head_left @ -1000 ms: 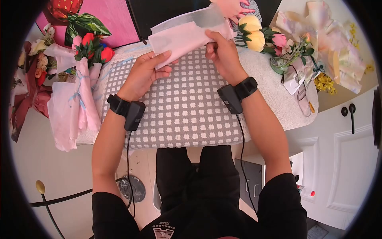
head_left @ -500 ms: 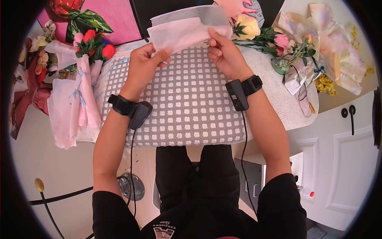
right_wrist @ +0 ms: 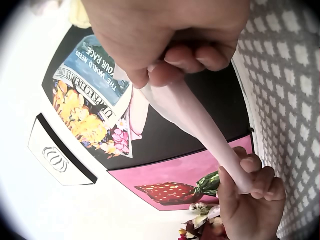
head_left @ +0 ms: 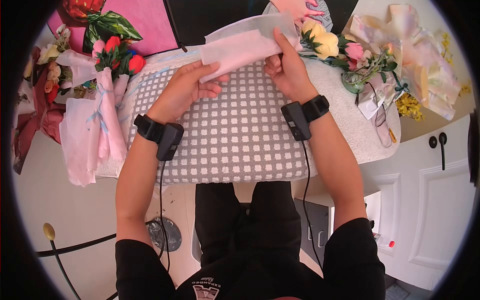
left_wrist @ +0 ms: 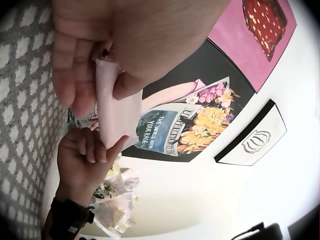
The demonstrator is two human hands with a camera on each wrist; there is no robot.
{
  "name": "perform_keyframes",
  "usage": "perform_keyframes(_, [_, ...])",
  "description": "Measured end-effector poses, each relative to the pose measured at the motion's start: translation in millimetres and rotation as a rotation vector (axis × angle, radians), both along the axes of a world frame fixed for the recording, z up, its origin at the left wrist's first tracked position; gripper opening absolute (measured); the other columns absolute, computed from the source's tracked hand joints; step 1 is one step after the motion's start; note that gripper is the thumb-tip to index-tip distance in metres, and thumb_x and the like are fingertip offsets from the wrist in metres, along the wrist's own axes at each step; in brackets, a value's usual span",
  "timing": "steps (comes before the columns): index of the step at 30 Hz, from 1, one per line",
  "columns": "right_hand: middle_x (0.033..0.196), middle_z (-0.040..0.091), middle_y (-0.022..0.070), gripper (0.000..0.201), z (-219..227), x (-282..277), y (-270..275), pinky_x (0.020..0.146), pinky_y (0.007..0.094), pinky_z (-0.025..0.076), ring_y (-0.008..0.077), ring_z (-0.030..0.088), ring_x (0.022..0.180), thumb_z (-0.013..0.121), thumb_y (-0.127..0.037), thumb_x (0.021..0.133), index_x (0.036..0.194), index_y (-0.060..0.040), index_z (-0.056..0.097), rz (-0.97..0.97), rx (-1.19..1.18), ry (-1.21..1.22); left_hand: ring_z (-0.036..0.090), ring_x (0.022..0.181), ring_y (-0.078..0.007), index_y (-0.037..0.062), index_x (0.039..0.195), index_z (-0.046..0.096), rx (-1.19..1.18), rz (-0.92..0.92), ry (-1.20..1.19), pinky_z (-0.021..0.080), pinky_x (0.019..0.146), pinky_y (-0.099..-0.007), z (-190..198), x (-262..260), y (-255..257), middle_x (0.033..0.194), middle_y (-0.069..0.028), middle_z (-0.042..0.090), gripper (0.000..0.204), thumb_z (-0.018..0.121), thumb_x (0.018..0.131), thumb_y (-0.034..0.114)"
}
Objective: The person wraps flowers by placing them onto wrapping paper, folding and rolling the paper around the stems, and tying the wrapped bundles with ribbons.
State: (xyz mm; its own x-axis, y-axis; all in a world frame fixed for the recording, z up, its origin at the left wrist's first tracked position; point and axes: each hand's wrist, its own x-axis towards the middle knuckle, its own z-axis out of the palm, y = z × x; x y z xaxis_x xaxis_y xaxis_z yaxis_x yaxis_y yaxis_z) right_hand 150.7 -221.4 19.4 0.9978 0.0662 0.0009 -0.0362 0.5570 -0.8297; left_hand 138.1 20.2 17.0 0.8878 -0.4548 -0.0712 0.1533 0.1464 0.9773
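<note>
We see the pink paper shifted right.
Since half a second ago, the yellow blooms and right hand have followed, and more fingers of the left hand show beneath.

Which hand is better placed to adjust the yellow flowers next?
Probably the right hand: it pinches the end of the pink paper nearest the yellow flowers. The left hand holds the opposite end, farther away.
</note>
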Motion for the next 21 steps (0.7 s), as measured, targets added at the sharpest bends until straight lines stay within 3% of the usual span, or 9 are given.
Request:
perform_keyframes(3, [0.05, 0.037, -0.0076, 0.032, -1, 1, -1, 0.05, 0.0221, 0.028, 0.0047, 0.032, 0.045, 0.056, -0.044, 0.098, 0.083, -0.0162, 0.055, 0.028, 0.024, -0.019, 0.065, 0.073, -0.006, 0.0023, 0.116, 0.062, 0.028, -0.027, 0.04, 0.054, 0.067, -0.0192, -2, 2, 2, 0.099, -0.0064, 0.07, 0.027, 0.059, 0.098, 0.022])
perform_keyframes(9, [0.053, 0.04, -0.0073, 0.034, 1, 0, 0, 0.051, 0.022, 0.03, 0.0038, 0.034, 0.047, 0.056, -0.049, 0.097, 0.085, -0.0169, 0.055, -0.021, -0.042, -0.006, 0.064, 0.071, -0.0051, 0.0029, 0.113, 0.064, 0.041, 0.093, -0.06, 0.055, 0.066, -0.0187, -2, 0, -2, 0.095, -0.0044, 0.07, 0.025, 0.064, 0.096, 0.02])
perform_keyframes(16, [0.062, 0.049, -0.0072, 0.027, -2, 4, -4, 0.052, 0.0217, 0.033, 0.004, 0.037, 0.049, 0.062, -0.044, 0.095, 0.09, -0.0181, 0.054, -0.011, 0.028, -0.001, 0.064, 0.072, -0.0061, -0.0003, 0.111, 0.067, 0.125, 0.276, -0.397, 0.053, 0.066, -0.0195, -5, 3, -2, 0.089, -0.0026, 0.07, 0.024, 0.068, 0.093, 0.016])
perform_keyframes(18, [0.07, 0.055, -0.0032, 0.03, -5, 6, -9, 0.054, 0.0229, 0.038, 0.0062, 0.041, 0.053, 0.069, -0.039, 0.091, 0.095, -0.0123, 0.056, 0.062, 0.015, 0.007, 0.064, 0.072, -0.0065, -0.0009, 0.11, 0.068, 0.14, 0.319, -0.458, 0.052, 0.066, -0.0195, -5, 5, -2, 0.088, -0.003, 0.07, 0.024, 0.068, 0.093, 0.016])
perform_keyframes(21, [0.069, 0.056, -0.0026, 0.027, -7, 8, -9, 0.054, 0.0241, 0.039, 0.007, 0.043, 0.054, 0.069, -0.036, 0.092, 0.092, -0.0121, 0.056, 0.064, 0.057, -0.012, 0.063, 0.073, -0.0067, -0.002, 0.107, 0.069, 0.203, 0.346, -0.508, 0.052, 0.066, -0.0199, -8, 4, -1, 0.088, -0.0042, 0.07, 0.023, 0.068, 0.093, 0.016])
